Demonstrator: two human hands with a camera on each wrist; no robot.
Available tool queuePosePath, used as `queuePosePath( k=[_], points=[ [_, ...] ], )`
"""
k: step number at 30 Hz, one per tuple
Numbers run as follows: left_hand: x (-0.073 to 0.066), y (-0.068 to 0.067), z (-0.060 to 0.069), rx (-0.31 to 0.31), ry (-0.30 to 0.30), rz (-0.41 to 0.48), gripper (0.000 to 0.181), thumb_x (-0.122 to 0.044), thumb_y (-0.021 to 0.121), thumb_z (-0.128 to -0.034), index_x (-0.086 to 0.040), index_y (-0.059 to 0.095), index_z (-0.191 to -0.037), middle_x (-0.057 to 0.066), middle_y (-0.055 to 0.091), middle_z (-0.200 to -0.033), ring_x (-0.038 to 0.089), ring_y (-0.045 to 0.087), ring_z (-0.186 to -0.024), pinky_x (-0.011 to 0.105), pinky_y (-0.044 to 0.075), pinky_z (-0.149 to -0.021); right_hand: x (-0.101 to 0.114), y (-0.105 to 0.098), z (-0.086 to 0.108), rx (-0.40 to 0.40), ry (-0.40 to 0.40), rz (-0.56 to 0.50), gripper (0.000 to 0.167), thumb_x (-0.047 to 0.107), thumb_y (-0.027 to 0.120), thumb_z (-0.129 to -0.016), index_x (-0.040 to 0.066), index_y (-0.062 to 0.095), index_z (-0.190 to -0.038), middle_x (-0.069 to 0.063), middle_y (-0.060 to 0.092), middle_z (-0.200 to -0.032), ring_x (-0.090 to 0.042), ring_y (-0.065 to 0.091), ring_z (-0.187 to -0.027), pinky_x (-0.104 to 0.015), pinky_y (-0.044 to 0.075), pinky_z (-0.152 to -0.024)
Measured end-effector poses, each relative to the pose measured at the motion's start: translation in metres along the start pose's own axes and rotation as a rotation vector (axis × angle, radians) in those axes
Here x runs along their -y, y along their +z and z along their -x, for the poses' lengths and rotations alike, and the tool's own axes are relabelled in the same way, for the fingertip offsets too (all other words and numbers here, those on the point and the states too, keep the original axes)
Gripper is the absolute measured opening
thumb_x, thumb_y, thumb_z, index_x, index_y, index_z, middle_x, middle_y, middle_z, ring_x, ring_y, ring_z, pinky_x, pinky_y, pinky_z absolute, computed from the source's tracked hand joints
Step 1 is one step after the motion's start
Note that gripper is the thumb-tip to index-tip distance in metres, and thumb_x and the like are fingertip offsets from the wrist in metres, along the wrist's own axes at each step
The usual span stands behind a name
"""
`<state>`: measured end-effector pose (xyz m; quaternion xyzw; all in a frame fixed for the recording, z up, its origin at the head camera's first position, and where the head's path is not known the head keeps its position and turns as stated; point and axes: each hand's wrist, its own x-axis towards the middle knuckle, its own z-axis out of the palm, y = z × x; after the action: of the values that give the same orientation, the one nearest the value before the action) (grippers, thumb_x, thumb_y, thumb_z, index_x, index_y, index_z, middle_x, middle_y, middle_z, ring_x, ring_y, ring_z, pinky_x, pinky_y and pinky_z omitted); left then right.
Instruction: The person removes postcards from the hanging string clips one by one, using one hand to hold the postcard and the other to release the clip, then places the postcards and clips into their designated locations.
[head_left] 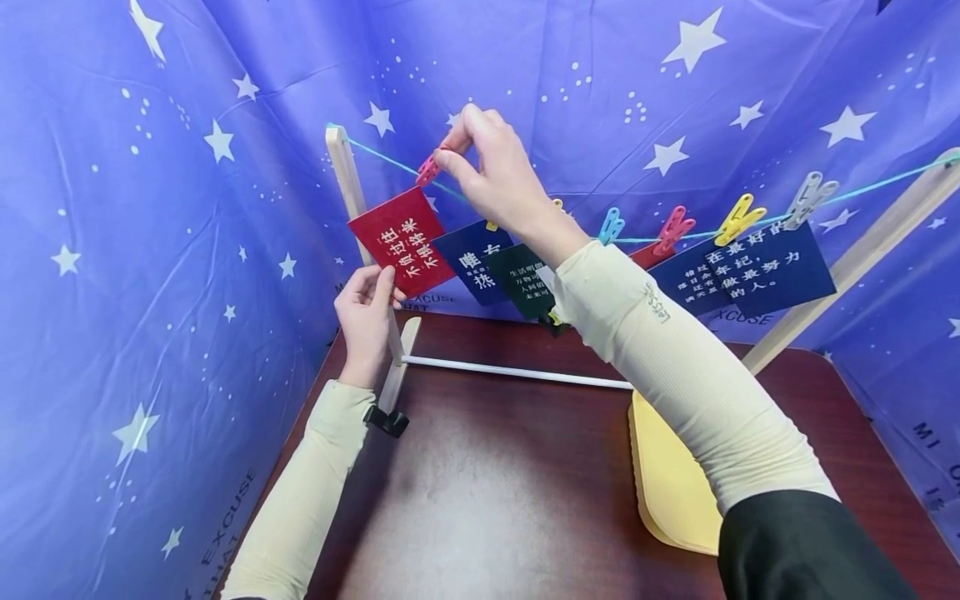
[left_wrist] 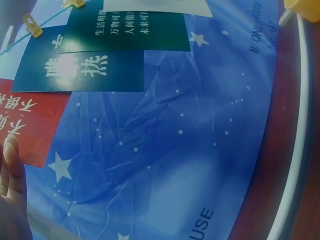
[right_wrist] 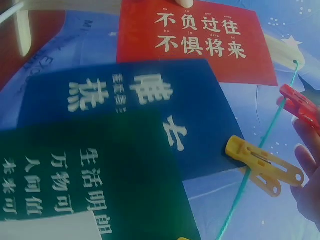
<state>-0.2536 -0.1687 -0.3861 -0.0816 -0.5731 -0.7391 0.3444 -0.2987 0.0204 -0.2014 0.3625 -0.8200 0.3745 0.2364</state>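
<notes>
My left hand [head_left: 365,312] pinches the lower edge of a red card [head_left: 401,240] with white lettering, thumb on its front. Above it, my right hand [head_left: 498,162] pinches a red clothespin [head_left: 428,170] at the turquoise string [head_left: 382,156]. In the right wrist view the clothespin's tip [right_wrist: 285,91] is at the string, close to a corner of the card; whether it grips the card I cannot tell. Beside the red card hang a blue card [head_left: 472,260] with a yellow clothespin [right_wrist: 264,162] and a dark green card [head_left: 517,279].
Farther right, blue cards [head_left: 795,271] hang among blue, red, yellow and grey clothespins [head_left: 810,200]. Wooden posts [head_left: 347,179] hold the string, with a white rod [head_left: 517,372] low between them. A yellow tray-like object [head_left: 675,483] lies on the brown table [head_left: 465,500], partly behind my right sleeve.
</notes>
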Motion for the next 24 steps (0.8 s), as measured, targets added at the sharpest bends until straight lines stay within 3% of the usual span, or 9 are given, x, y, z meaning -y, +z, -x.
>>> queuePosePath(
  k=[9, 17, 24],
  points=[
    [-0.002, -0.01, 0.005, -0.013, 0.009, -0.017, 0.01, 0.0, 0.067, -0.0996, -0.003, 0.07, -0.091, -0.002, 0.068, -0.069, 0.006, 0.064, -0.055, 0.018, 0.052, -0.054, 0.003, -0.004, 0.004, -0.012, -0.006, 0.006, 0.015, 0.015, 0.063, -0.103, 0.001, 0.061, -0.106, -0.008, 0.067, -0.105, -0.02, 0.051, -0.102, -0.025, 0.038, -0.083],
    [-0.007, -0.016, 0.01, -0.032, 0.005, -0.024, 0.007, -0.001, 0.068, -0.0992, 0.001, 0.07, -0.092, -0.001, 0.068, -0.068, 0.007, 0.064, -0.055, 0.018, 0.053, -0.054, 0.006, -0.016, 0.01, 0.007, 0.004, 0.022, 0.018, 0.018, 0.064, -0.104, 0.001, 0.06, -0.108, -0.008, 0.068, -0.107, -0.018, 0.051, -0.105, -0.024, 0.038, -0.082],
    [-0.012, -0.021, 0.014, -0.029, 0.012, -0.043, 0.011, -0.003, 0.068, -0.1001, 0.006, 0.069, -0.094, 0.001, 0.068, -0.067, 0.006, 0.064, -0.055, 0.019, 0.053, -0.054, 0.004, -0.027, 0.022, 0.0, 0.007, 0.039, 0.02, 0.02, 0.065, -0.103, 0.001, 0.06, -0.108, -0.007, 0.068, -0.108, -0.019, 0.052, -0.111, -0.028, 0.039, -0.088]
  ],
)
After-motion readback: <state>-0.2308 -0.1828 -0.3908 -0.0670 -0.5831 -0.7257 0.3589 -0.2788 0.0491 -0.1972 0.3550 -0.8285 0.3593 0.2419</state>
